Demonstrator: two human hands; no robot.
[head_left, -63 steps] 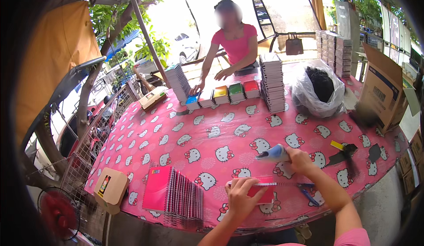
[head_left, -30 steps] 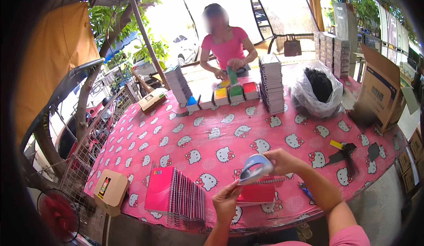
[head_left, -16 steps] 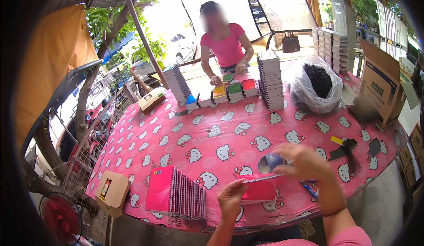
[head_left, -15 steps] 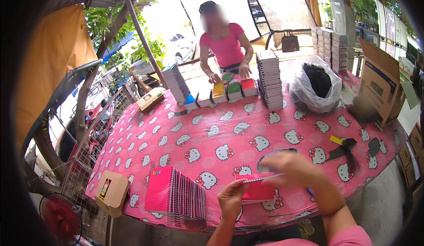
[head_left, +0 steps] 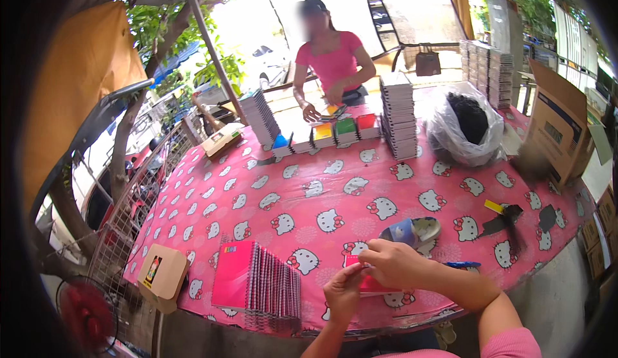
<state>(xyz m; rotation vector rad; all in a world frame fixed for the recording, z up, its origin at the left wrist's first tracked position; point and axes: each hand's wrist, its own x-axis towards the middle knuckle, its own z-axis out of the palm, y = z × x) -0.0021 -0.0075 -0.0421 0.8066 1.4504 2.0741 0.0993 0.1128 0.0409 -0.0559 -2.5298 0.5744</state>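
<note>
Head view. My left hand and right hand meet over a small red notebook lying flat on the worktop at its near edge. Left fingers pinch the notebook's left end; right fingers curl down over its top edge, clenched on or against it, though I cannot tell if they grip anything else. The notebook sits directly under and between both sets of fingers, its long axis running left to right. Both hands are equally near; the right covers more of it.

Just beyond my right fingers: a roll of tape, and to their right a blue pen. Left of my left fingers stands a row of pink spiral notebooks on edge.

Surface: pink cloth with a white cat pattern. Far side: a person in a pink top handles coloured small notebooks beside a tall stack. Open-air shelter, trees behind.
</note>
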